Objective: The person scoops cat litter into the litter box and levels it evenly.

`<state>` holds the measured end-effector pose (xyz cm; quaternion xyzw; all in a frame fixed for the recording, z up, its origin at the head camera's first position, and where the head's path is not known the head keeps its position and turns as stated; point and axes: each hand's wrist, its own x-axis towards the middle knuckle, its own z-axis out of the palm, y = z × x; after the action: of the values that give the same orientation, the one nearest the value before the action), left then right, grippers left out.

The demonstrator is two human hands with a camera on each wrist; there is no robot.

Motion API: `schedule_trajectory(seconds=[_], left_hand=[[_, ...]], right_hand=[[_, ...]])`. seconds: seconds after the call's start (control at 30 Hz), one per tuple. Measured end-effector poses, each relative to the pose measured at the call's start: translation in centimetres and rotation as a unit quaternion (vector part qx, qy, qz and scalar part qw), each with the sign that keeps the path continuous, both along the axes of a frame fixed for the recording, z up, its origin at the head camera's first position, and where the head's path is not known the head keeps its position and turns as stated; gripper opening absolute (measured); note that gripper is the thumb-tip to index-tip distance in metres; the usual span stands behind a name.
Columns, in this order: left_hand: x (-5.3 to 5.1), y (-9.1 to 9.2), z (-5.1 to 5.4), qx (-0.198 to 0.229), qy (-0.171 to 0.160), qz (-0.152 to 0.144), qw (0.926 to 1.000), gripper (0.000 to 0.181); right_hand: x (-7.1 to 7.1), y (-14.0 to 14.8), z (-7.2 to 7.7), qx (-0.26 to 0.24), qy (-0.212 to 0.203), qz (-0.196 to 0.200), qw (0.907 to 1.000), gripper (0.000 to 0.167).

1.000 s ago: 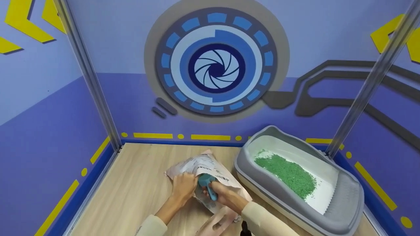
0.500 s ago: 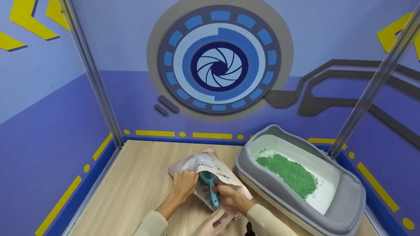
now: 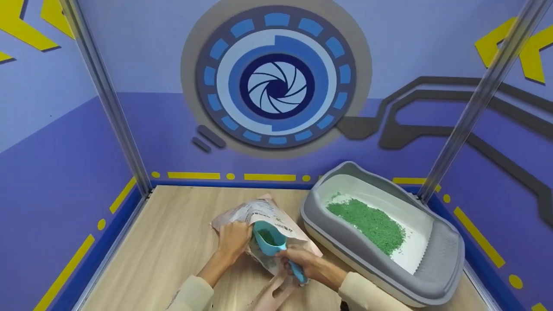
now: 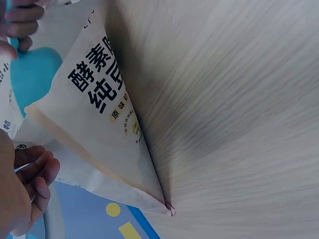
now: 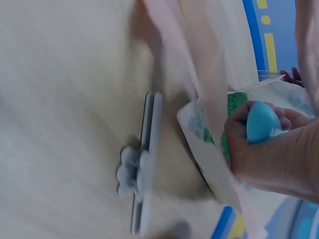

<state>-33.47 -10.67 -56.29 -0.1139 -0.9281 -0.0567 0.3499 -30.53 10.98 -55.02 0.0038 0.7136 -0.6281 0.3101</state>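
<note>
My right hand (image 3: pixel 304 261) grips the handle of a light-blue scoop (image 3: pixel 268 249), with some dark green granules visible in its bowl. The bowl sits at the mouth of a pale pink printed bag (image 3: pixel 248 211) lying on the table. My left hand (image 3: pixel 234 237) holds the bag's mouth at its left edge. In the left wrist view, the fingers (image 4: pixel 37 169) curl at the bag's edge beside large dark lettering. The right wrist view shows green granules (image 5: pixel 237 101) inside the bag, next to the hand around the handle end.
To the right stands a grey-rimmed litter box (image 3: pixel 312 218) with a white inside and a spread of green litter (image 3: pixel 369 222). A grey bag clip (image 5: pixel 149 127) with a flower-shaped grip lies on the wooden table (image 3: pixel 173 224). Patterned walls enclose the back and sides.
The scoop has come up out of the bag's mouth and its handle has swung to the lower right. Green granules now show in its bowl. The left hand keeps its hold on the bag.
</note>
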Motion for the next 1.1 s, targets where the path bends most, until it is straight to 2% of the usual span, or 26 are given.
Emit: schedule_trajectory(seconds=[0.07, 0.17, 0.27, 0.33, 0.4, 0.47, 0.5, 0.53, 0.57, 0.63, 0.73, 0.87, 0.97, 1.1], left_hand=[[0.0, 0.0, 0.0, -0.004, 0.002, 0.000, 1.0000, 0.040], [0.1, -0.2, -0.1, -0.008, 0.014, -0.001, 0.9999, 0.041], [0.1, -0.4, -0.1, -0.008, 0.024, -0.002, 0.9997, 0.041], [0.0, -0.5, -0.1, -0.006, 0.024, -0.004, 0.9997, 0.040], [-0.1, -0.5, -0.1, 0.000, 0.017, -0.008, 0.9998, 0.040], [-0.2, -0.5, -0.1, 0.003, 0.011, -0.012, 0.9999, 0.040], [-0.2, -0.5, -0.1, 0.004, 0.009, -0.014, 0.9999, 0.040], [-0.2, -0.4, 0.0, 0.005, 0.008, -0.015, 0.9998, 0.040], [-0.2, -0.4, 0.0, 0.005, 0.006, -0.017, 0.9998, 0.040], [-0.3, -0.4, 0.0, 0.003, 0.003, -0.020, 0.9998, 0.039], [-0.3, -0.3, -0.2, 0.005, -0.006, -0.023, 0.9997, 0.038], [-0.1, -0.4, -0.3, 0.009, -0.013, -0.025, 0.9996, 0.039], [-0.1, -0.4, -0.2, 0.010, -0.009, -0.030, 0.9995, 0.041], [-0.2, -0.3, 0.0, 0.018, -0.004, -0.037, 0.9992, 0.041]], right_hand=[[0.2, 1.0, 0.9, 0.016, 0.012, 0.020, 0.9996, 0.015], [0.3, 2.9, 2.7, 0.055, 0.018, 0.076, 0.9955, 0.013], [-0.4, 5.1, 5.1, 0.109, 0.024, 0.156, 0.9815, 0.009], [-1.2, 6.7, 6.8, 0.159, 0.050, 0.221, 0.9610, 0.009], [-2.3, 8.4, 8.4, 0.206, 0.079, 0.289, 0.9317, 0.010], [-3.5, 10.2, 9.8, 0.245, 0.110, 0.343, 0.8998, 0.010], [-4.1, 11.1, 10.5, 0.258, 0.117, 0.364, 0.8872, 0.008], [-4.6, 12.0, 11.1, 0.265, 0.116, 0.378, 0.8795, 0.005], [-5.1, 12.9, 11.6, 0.268, 0.111, 0.386, 0.8759, 0.003], [-5.9, 14.9, 12.5, 0.269, 0.103, 0.384, 0.8774, 0.006], [-6.7, 17.9, 13.2, 0.260, 0.100, 0.362, 0.8897, 0.008], [-7.2, 22.0, 13.4, 0.249, 0.092, 0.313, 0.9118, 0.021], [-7.2, 24.9, 13.6, 0.240, 0.063, 0.272, 0.9295, 0.033], [-6.8, 28.5, 14.0, 0.225, 0.033, 0.226, 0.9472, 0.042]])
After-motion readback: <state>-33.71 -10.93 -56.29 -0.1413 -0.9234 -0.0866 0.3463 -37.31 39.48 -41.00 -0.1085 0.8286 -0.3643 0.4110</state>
